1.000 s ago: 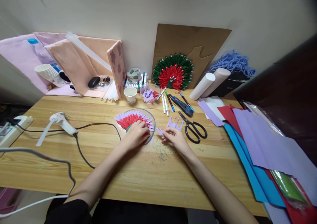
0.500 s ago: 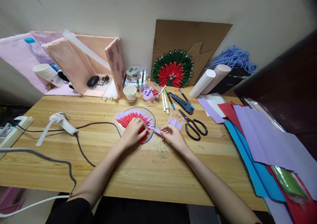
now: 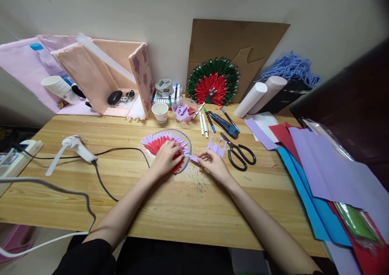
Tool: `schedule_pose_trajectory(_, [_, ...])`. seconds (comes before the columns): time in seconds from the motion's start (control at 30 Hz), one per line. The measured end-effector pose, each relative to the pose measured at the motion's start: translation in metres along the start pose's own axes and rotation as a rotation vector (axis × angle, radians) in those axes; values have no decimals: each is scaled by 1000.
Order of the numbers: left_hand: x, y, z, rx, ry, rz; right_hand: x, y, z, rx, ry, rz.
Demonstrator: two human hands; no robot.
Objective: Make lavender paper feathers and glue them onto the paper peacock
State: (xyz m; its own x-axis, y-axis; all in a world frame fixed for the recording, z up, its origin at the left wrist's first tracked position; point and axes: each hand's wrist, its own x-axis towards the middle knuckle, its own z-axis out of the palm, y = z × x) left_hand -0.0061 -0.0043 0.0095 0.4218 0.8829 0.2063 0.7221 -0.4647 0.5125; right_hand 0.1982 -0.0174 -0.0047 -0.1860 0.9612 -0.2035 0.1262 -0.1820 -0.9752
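Note:
A round cardboard disc (image 3: 186, 138) lies flat on the desk, covered in part by red paper petals (image 3: 156, 144) with a fringe of purple paper petals (image 3: 158, 136) around them. My left hand (image 3: 167, 158) rests over the disc with its fingers curled together, hiding part of the petals. To its right, my right hand (image 3: 214, 164) pinches a narrow purple paper strip (image 3: 193, 158). The strip's left end reaches the closed fingertips of my left hand. Just beyond my right hand lie a cut purple paper piece (image 3: 218, 148) and black-handled scissors (image 3: 238, 153).
A white glue gun (image 3: 79, 149) with a black cord lies at the left. Markers (image 3: 209, 121), a utility knife (image 3: 224, 125), a paper cup (image 3: 160, 113) and a bowl of scraps (image 3: 184, 111) stand farther back. Coloured paper sheets (image 3: 330, 173) hang over the right edge.
The view has shifted slightly. Both hands keep nearly the same place and grip, with the purple paper strip still between them.

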Motion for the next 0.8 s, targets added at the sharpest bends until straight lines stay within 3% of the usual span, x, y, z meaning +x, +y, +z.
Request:
schedule_pose_trajectory(0.37, [-4, -11, -2, -95, 47, -50, 21, -4, 9, -190, -165, -31])
schedule_pose_trajectory(0.8, [-5, -10, -2, -91, 51, -58, 18, -4, 4, -91, -132, 9])
